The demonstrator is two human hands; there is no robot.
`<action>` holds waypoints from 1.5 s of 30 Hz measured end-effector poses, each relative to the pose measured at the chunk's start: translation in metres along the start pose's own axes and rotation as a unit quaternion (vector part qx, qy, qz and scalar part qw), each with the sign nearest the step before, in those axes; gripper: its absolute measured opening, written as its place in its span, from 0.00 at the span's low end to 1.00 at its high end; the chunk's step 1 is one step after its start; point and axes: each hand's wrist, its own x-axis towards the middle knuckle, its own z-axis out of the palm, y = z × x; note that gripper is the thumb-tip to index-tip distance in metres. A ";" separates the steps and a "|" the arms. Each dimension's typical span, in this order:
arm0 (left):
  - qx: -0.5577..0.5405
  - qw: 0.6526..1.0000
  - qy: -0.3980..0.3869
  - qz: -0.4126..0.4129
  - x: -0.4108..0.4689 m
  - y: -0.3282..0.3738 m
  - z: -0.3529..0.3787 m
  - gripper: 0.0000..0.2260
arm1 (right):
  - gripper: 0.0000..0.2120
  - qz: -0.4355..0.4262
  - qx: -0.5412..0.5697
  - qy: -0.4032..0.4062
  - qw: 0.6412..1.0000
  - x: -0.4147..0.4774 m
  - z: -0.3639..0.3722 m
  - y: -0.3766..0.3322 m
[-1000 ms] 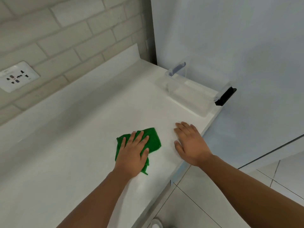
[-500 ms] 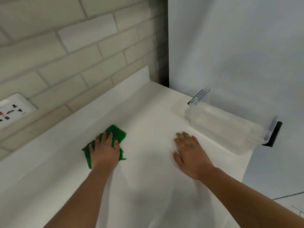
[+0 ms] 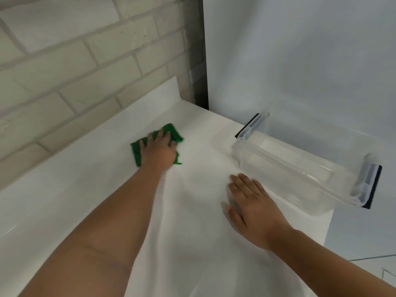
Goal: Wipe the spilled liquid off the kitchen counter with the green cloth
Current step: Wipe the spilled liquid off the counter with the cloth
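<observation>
**White counter, brick wall, one hand on the green cloth**

A pale brick wall (image 3: 70, 67) runs behind the hands, and a plain white panel (image 3: 300, 61) rises beyond the right hand. Between them lies the white kitchen counter (image 3: 192, 243), with a low upstand where it meets the bricks. No liquid can be made out on its surface.

A clear plastic container (image 3: 300, 174) with dark clips at both ends stands on the counter just beyond and to the outer side of the right hand, close against the white panel. It looks empty.

The left hand (image 3: 159, 150) is stretched well forward, palm down, fingers spread and pressed flat on the green cloth (image 3: 136, 152). It does not grip the cloth; it presses it against the counter. The fingers are blurred. The cloth is bunched beneath the palm, with green showing on the outer side, past the fingertips and at the thumb side.

The right hand (image 3: 250, 209) lies flat and empty on the counter, fingers together, nearer the person than the left and well apart from the cloth.
</observation>
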 end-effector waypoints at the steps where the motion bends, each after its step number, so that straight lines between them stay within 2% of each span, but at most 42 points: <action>1: 0.002 0.999 -0.003 0.044 -0.006 0.021 0.002 0.24 | 0.29 -0.006 -0.002 0.005 1.000 -0.002 0.001 0.003; 4: -0.023 0.983 -0.023 0.182 -0.054 0.073 0.013 0.24 | 0.27 -0.004 0.013 0.010 1.000 -0.008 -0.001 0.006; 6: -0.050 0.967 -0.024 0.250 -0.102 0.082 0.018 0.23 | 0.26 0.001 0.036 0.021 0.999 -0.010 -0.005 0.003; 9: -0.070 0.942 -0.022 0.327 -0.159 0.056 0.021 0.22 | 0.26 -0.009 0.056 0.025 0.998 -0.018 -0.009 0.003; 11: -0.087 0.934 -0.021 0.346 -0.173 0.022 0.020 0.22 | 0.27 -0.009 0.064 0.018 0.998 -0.022 -0.009 0.006; 13: -0.101 0.943 -0.009 0.318 -0.163 -0.008 0.017 0.22 | 0.29 -0.005 0.073 0.020 0.997 -0.022 -0.008 0.009; 15: -0.105 0.966 -0.010 0.238 -0.137 -0.013 0.014 0.25 | 0.30 -0.007 0.074 0.023 0.997 -0.022 -0.007 0.010; 17: -0.089 0.985 -0.019 0.148 -0.109 0.006 0.013 0.26 | 0.32 -0.008 0.076 0.023 0.997 -0.022 -0.007 0.010; 19: -0.047 0.994 -0.014 0.095 -0.091 0.037 0.015 0.25 | 0.33 -0.006 0.084 0.021 0.996 -0.022 -0.007 0.010; 21: -0.019 0.994 -0.010 0.104 -0.092 0.062 0.017 0.24 | 0.31 0.000 0.084 0.024 0.996 -0.022 -0.007 0.009; 23: -0.011 0.985 -0.021 0.173 -0.109 0.070 0.018 0.24 | 0.29 0.008 0.078 0.026 0.997 -0.020 -0.006 0.006; 26: -0.038 0.957 -0.038 0.284 -0.148 0.048 0.017 0.24 | 0.27 0.010 0.065 0.025 0.998 -0.014 -0.007 0.000; 28: -0.074 0.950 -0.033 0.303 -0.166 0.016 0.017 0.22 | 0.28 0.003 0.051 0.023 0.998 -0.007 -0.007 -0.004; 30: -0.097 0.960 -0.013 0.262 -0.168 -0.019 0.017 0.22 | 0.27 -0.007 0.033 0.025 0.999 0.000 -0.008 -0.007; 34: -0.093 0.993 0.038 0.061 -0.112 -0.075 0.013 0.26 | 0.26 -0.038 0.035 0.029 0.998 0.016 -0.007 -0.008; 36: -0.061 0.997 0.050 -0.013 -0.071 -0.084 0.011 0.24 | 0.25 -0.052 0.043 0.035 0.997 0.021 -0.003 -0.007; 42: -0.035 0.997 0.045 -0.046 0.021 -0.049 0.002 0.24 | 0.23 -0.069 0.041 0.050 0.996 0.025 0.009 -0.001; 45: -0.022 0.999 0.029 -0.019 0.035 -0.015 0.002 0.25 | 0.23 -0.069 0.040 0.043 0.996 0.026 0.009 0.001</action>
